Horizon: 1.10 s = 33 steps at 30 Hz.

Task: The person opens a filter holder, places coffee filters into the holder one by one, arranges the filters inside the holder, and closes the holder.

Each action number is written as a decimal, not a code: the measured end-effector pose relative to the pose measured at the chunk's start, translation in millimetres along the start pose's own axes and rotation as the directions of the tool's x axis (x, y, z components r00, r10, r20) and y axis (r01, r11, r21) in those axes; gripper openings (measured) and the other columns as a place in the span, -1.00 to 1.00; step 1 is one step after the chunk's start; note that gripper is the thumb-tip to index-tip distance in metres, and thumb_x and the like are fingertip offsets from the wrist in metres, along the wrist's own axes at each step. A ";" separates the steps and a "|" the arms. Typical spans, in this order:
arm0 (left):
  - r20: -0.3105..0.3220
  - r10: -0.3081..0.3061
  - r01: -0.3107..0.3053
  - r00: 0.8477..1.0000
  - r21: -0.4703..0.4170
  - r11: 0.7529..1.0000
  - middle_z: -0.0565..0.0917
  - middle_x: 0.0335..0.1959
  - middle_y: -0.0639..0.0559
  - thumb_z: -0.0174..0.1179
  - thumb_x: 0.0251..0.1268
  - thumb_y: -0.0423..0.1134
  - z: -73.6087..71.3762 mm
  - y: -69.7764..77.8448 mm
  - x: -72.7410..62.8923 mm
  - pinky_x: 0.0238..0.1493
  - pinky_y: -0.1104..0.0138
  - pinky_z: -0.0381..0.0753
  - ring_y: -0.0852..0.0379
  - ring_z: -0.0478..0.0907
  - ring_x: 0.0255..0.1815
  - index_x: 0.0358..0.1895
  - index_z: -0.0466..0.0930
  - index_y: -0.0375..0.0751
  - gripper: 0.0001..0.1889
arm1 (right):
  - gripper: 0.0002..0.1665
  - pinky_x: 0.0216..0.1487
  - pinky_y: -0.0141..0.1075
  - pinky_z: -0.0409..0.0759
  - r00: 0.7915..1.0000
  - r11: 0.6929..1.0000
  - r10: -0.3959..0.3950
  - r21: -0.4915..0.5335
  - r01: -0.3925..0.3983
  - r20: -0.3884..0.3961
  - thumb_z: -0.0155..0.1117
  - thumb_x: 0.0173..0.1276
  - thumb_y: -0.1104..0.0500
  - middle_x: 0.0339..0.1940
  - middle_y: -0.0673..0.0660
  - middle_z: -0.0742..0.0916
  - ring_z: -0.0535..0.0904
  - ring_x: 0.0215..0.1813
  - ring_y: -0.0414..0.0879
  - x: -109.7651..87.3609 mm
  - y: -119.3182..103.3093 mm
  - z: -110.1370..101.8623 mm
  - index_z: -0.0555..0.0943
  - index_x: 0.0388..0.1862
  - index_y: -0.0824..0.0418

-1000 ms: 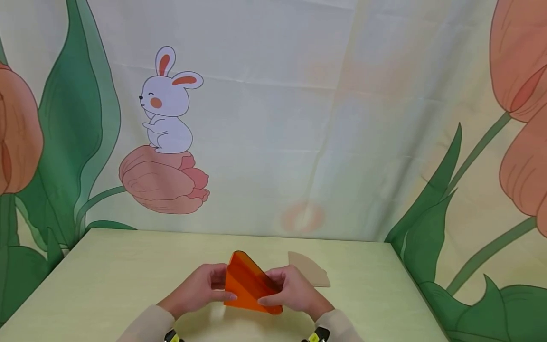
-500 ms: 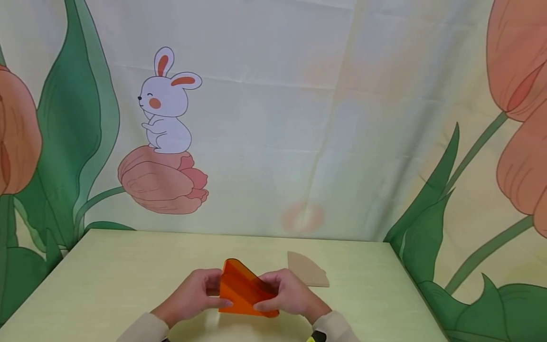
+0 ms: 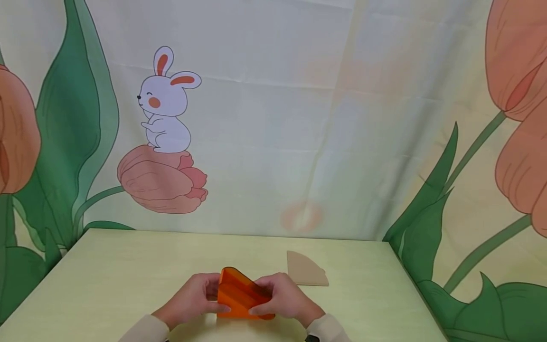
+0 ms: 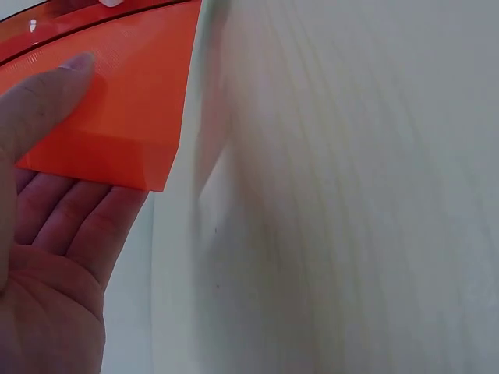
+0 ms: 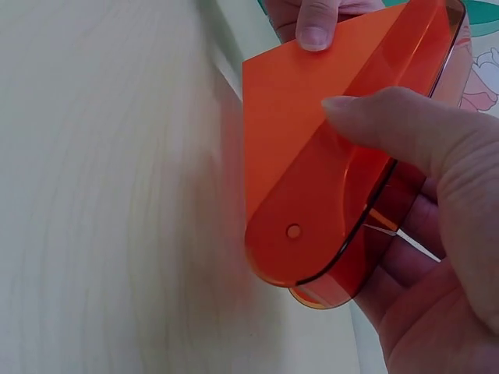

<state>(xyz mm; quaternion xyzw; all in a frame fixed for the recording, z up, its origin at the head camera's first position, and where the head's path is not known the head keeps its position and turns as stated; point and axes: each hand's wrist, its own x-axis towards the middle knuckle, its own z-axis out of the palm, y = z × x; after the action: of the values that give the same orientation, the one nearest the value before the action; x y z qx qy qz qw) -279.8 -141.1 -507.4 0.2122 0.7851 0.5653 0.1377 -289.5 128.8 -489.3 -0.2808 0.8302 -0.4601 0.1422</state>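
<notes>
We see left hand (image 3: 194, 297) and right hand (image 3: 284, 297), fingers pinching opposite ends of orange box (image 3: 238, 300), low over table (image 3: 363, 311); we can't tell if touching. Tan wedge (image 3: 306, 270) lies on table, beyond right hand.

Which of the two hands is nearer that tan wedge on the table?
The right hand, holding the right end of the orange piece. The tan wedge lies just beyond it; the left hand holds the opposite end, farther away.
</notes>
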 end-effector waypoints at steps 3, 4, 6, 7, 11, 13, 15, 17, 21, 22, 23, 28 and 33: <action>0.011 -0.006 0.006 1.000 -0.007 1.000 0.78 0.05 0.00 0.55 0.10 -0.21 0.3 -1.0 2.0 0.12 0.25 0.74 0.04 0.76 -0.02 0.20 0.65 -0.10 -0.46 | -0.63 0.00 -0.38 0.68 1.000 1.000 0.022 -0.021 -0.022 -0.012 0.65 0.14 0.16 -0.23 -0.11 0.82 0.68 -0.24 -0.18 0.6 2.0 1.1 0.80 -0.04 0.02; 0.016 -0.006 0.006 1.000 -0.010 1.000 0.78 0.05 -0.01 0.55 0.10 -0.22 0.3 -1.5 2.4 0.12 0.25 0.74 0.03 0.76 -0.02 0.20 0.65 -0.11 -0.46 | -0.63 -0.01 -0.39 0.67 1.000 0.999 0.027 -0.027 -0.027 -0.015 0.65 0.14 0.16 -0.24 -0.11 0.82 0.68 -0.24 -0.20 0.8 3.0 1.3 0.80 -0.04 0.01; 0.022 -0.008 0.008 1.000 -0.015 1.000 0.78 0.05 0.00 0.55 0.10 -0.22 0.5 -2.6 3.6 0.12 0.25 0.74 0.03 0.75 -0.01 0.21 0.65 -0.10 -0.46 | -0.63 -0.02 -0.41 0.66 0.999 0.999 0.031 -0.037 -0.032 -0.021 0.65 0.13 0.15 -0.25 -0.12 0.82 0.67 -0.25 -0.22 1.3 5.1 1.9 0.80 -0.05 0.01; 0.025 -0.007 0.008 1.000 -0.015 1.000 0.78 0.05 0.00 0.55 0.10 -0.23 0.5 -3.4 4.0 0.12 0.26 0.74 0.03 0.75 -0.01 0.21 0.65 -0.10 -0.46 | -0.63 -0.02 -0.42 0.65 0.999 0.999 0.030 -0.040 -0.031 -0.023 0.66 0.13 0.15 -0.26 -0.12 0.82 0.66 -0.26 -0.23 1.7 6.0 2.4 0.80 -0.05 0.01; 0.026 -0.005 0.005 1.000 -0.014 1.000 0.78 0.05 0.01 0.55 0.11 -0.22 0.9 -8.0 5.3 0.12 0.27 0.74 0.04 0.75 -0.01 0.21 0.64 -0.10 -0.46 | -0.63 -0.04 -0.42 0.66 0.999 0.999 0.025 -0.047 -0.026 -0.023 0.66 0.12 0.15 -0.28 -0.12 0.82 0.66 -0.28 -0.23 3.5 9.1 4.0 0.80 -0.06 0.02; 0.024 -0.002 0.003 1.000 -0.015 1.000 0.78 0.05 0.00 0.55 0.11 -0.22 1.1 -10.5 5.8 0.11 0.27 0.74 0.04 0.76 -0.01 0.22 0.64 -0.10 -0.45 | -0.63 -0.03 -0.41 0.66 0.999 0.998 0.026 -0.049 -0.027 -0.025 0.66 0.12 0.15 -0.28 -0.12 0.82 0.67 -0.27 -0.21 4.3 10.0 4.7 0.80 -0.06 0.02; 0.023 0.000 0.000 1.000 -0.021 1.000 0.78 0.05 0.00 0.55 0.11 -0.21 1.3 -12.6 6.2 0.11 0.28 0.74 0.04 0.76 -0.01 0.23 0.63 -0.10 -0.44 | -0.63 -0.03 -0.41 0.65 0.999 0.998 0.030 -0.055 -0.031 -0.030 0.67 0.11 0.15 -0.28 -0.12 0.82 0.67 -0.26 -0.19 4.9 10.4 5.5 0.80 -0.07 0.01; 0.023 0.003 -0.002 1.000 -0.026 1.000 0.78 0.05 -0.01 0.55 0.11 -0.21 1.3 -14.1 6.4 0.11 0.29 0.74 0.03 0.76 -0.01 0.23 0.63 -0.10 -0.44 | -0.63 -0.02 -0.41 0.65 0.999 0.997 0.036 -0.060 -0.038 -0.036 0.67 0.11 0.15 -0.28 -0.13 0.81 0.68 -0.25 -0.18 5.3 10.6 6.2 0.79 -0.08 0.00; 0.026 0.011 -0.011 1.000 -0.032 0.999 0.79 0.05 -0.01 0.55 0.11 -0.20 0.7 -16.0 6.4 0.10 0.31 0.74 0.03 0.76 -0.01 0.23 0.63 -0.10 -0.44 | -0.63 -0.01 -0.41 0.64 0.998 0.996 0.047 -0.068 -0.050 -0.039 0.67 0.11 0.14 -0.27 -0.14 0.81 0.67 -0.24 -0.19 5.9 10.1 6.7 0.79 -0.08 -0.01; 0.026 0.013 -0.012 1.000 -0.031 0.999 0.79 0.04 -0.01 0.55 0.11 -0.20 0.4 -16.2 6.4 0.09 0.32 0.74 0.03 0.76 -0.01 0.23 0.63 -0.10 -0.44 | -0.63 -0.01 -0.41 0.64 0.998 0.996 0.049 -0.071 -0.052 -0.038 0.67 0.11 0.14 -0.27 -0.14 0.81 0.67 -0.24 -0.19 6.2 9.8 6.6 0.79 -0.07 -0.01; 0.026 0.015 -0.014 1.000 -0.032 0.999 0.79 0.04 -0.01 0.55 0.11 -0.21 0.1 -16.3 6.3 0.09 0.32 0.74 0.03 0.76 -0.02 0.22 0.63 -0.10 -0.44 | -0.63 -0.01 -0.41 0.63 0.998 0.996 0.052 -0.074 -0.055 -0.037 0.67 0.11 0.13 -0.27 -0.15 0.81 0.66 -0.25 -0.20 6.6 9.8 6.5 0.79 -0.07 -0.02; 0.029 0.016 -0.015 0.999 -0.033 0.999 0.80 0.03 -0.01 0.55 0.10 -0.20 -1.1 -16.5 6.3 0.07 0.34 0.74 0.03 0.77 -0.02 0.21 0.64 -0.11 -0.45 | -0.62 0.01 -0.43 0.62 0.997 0.995 0.067 -0.078 -0.069 -0.031 0.67 0.11 0.12 -0.26 -0.17 0.81 0.65 -0.24 -0.24 8.4 9.4 6.4 0.79 -0.05 -0.03; 0.029 -0.007 0.008 1.000 -0.029 1.000 0.79 0.04 0.01 0.55 0.12 -0.17 -2.7 -17.6 6.1 0.08 0.33 0.74 0.04 0.76 -0.02 0.23 0.64 -0.07 -0.44 | -0.61 0.02 -0.43 0.64 0.998 0.995 0.061 -0.079 -0.063 -0.023 0.66 0.12 0.12 -0.24 -0.15 0.82 0.65 -0.24 -0.24 9.5 7.4 7.3 0.79 -0.03 0.00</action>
<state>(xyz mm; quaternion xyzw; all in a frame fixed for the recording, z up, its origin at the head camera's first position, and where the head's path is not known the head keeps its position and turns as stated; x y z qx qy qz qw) -289.5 -145.1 -523.1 0.2154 0.7755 0.5732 0.1540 -296.0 121.2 -499.2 -0.2555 0.8575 -0.4250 0.1367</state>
